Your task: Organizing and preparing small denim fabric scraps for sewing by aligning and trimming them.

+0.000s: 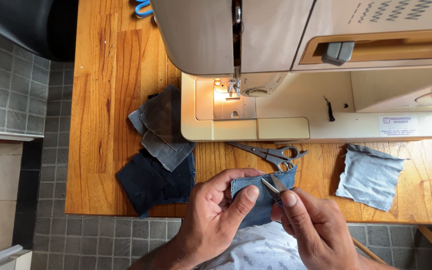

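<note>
From the head view, the left hand [211, 215] pinches a small blue denim patch [261, 197] between thumb and fingers at the near edge of the wooden bench [101, 125]. The right hand [313, 227] is closed around small thread snips [275, 187], whose blades rest on the patch. Just behind them lie grey scissors [271, 152], in front of the cream sewing machine [286, 65]. A pile of dark and grey denim pieces [161, 150] sits to the left, and a pale blue cloth square [368, 175] lies to the right, well apart.
</note>
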